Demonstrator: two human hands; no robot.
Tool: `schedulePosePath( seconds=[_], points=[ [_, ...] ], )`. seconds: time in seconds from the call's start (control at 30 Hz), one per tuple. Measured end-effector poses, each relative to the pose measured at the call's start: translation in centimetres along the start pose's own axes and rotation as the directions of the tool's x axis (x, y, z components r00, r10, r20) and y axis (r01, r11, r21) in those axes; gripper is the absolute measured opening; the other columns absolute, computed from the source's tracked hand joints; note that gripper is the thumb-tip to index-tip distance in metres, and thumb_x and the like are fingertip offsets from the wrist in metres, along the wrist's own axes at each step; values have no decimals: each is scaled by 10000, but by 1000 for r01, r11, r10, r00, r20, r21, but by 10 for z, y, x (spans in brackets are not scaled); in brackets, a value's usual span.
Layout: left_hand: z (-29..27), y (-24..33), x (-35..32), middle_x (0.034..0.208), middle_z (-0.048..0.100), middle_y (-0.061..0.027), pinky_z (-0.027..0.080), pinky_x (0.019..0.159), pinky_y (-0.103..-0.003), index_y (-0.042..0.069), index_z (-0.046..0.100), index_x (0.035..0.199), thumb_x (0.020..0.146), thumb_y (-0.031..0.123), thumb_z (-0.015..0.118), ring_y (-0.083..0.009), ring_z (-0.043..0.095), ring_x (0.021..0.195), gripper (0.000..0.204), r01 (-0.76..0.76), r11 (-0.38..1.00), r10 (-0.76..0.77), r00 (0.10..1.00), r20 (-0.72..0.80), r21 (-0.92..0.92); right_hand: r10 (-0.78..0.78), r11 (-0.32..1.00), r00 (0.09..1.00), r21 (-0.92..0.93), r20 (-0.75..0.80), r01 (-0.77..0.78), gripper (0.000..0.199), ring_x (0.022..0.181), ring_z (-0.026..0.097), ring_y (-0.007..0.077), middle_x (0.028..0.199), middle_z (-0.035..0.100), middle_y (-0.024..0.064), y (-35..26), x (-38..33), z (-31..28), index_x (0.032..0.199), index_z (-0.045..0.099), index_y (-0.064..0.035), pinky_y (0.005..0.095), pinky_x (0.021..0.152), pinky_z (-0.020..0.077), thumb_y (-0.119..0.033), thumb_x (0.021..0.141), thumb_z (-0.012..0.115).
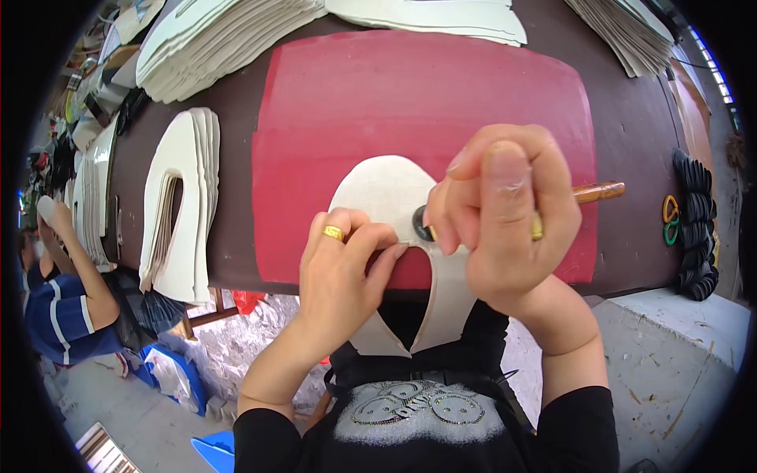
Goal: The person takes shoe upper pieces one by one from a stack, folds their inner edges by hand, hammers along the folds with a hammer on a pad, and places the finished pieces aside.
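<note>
While the left hand (339, 268) pins the white horseshoe-shaped piece (382, 188), the right hand (512, 209) works a wooden-handled tool (601, 191). Clock is centred on the red mat (426, 94), 12 = away from the wearer.

Piece: at 6 on the mat, curved end toward 12, legs running past the near table edge.

Left grip: thumb and index tips together on the piece's inner curve, other fingers curled. Gold-coloured ring (333, 232) on one finger.

Right grip: fingers closed tight around the tool, handle end sticking out toward 3. Round black head (423, 224) is over the piece, just beside the left fingertips; can't tell if it's touching.

Rest of the brown table (236, 142): horseshoe stack (193, 213) at 9, big white pile (229, 47) at 10, another pile (623, 35) at 2, black curved pieces (695, 229) between 3 and 4, orange and green loops (671, 221) just beside them. Co-worker in blue sleeve (59, 311) at 8, well apart.
</note>
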State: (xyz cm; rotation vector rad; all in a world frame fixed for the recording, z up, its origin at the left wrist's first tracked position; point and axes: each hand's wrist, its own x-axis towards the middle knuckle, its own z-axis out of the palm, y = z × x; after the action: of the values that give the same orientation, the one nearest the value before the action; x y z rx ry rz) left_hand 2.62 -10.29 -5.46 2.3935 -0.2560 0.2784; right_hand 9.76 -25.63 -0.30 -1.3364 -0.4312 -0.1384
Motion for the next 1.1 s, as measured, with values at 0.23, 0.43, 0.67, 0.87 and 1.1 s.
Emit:
schedulePosePath(
  seconds=[0.23, 0.43, 0.67, 0.87, 1.1],
  points=[
    [0, 3, 0, 874, 584, -50, 458, 688, -367, 76, 637, 810, 745, 45, 742, -255, 539, 801, 127, 150, 988, -151, 985, -85, -23, 124, 974, 972, -213, 197, -81, 365, 378, 360, 109, 477, 352, -11, -8, -3, 11, 979, 479, -70, 281, 421, 379, -383, 1073, 317],
    [-4, -7, -2, 858, 601, -92, 490, 674, -379, 52, 574, 930, 797, -11, 668, -263, 611, 770, 175, 159, 968, -181, 978, -103, -193, 76, 949, 978, -316, 196, -10, 383, 360, 375, 137, 460, 337, -8, -8, 2, 16, 951, 473, -99, 303, 440, 401, -414, 1072, 292],
    [-4, -9, -6, 820, 591, -81, 488, 630, -325, 39, 544, 931, 804, -38, 669, -222, 608, 714, 194, 190, 947, -218, 973, -80, -260, -52, 914, 985, -390, 164, 113, 349, 387, 393, 138, 496, 346, -5, 0, 6, 18, 901, 478, -109, 297, 481, 417, -359, 1058, 292],
    [-7, -18, -13, 811, 603, -81, 501, 637, -341, 34, 553, 914, 792, -39, 684, -251, 612, 711, 193, 153, 922, -203, 973, -109, -357, 188, 981, 975, -77, 119, -180, 163, 480, 471, 139, 652, 524, 14, -18, 5, 9, 813, 488, -66, 286, 537, 428, -80, 975, 493],
    [-16, -8, -18, 1264, 523, -137, 380, 976, -486, 24, 591, 1137, 705, 209, 838, -355, 459, 1175, 531, 267, 946, -222, 947, -232, 185, 144, 986, 983, 71, 109, -153, 300, 452, 443, 68, 561, 475, 17, -3, 5, 13, 857, 527, -26, 231, 450, 395, -211, 1053, 396]
  ],
)
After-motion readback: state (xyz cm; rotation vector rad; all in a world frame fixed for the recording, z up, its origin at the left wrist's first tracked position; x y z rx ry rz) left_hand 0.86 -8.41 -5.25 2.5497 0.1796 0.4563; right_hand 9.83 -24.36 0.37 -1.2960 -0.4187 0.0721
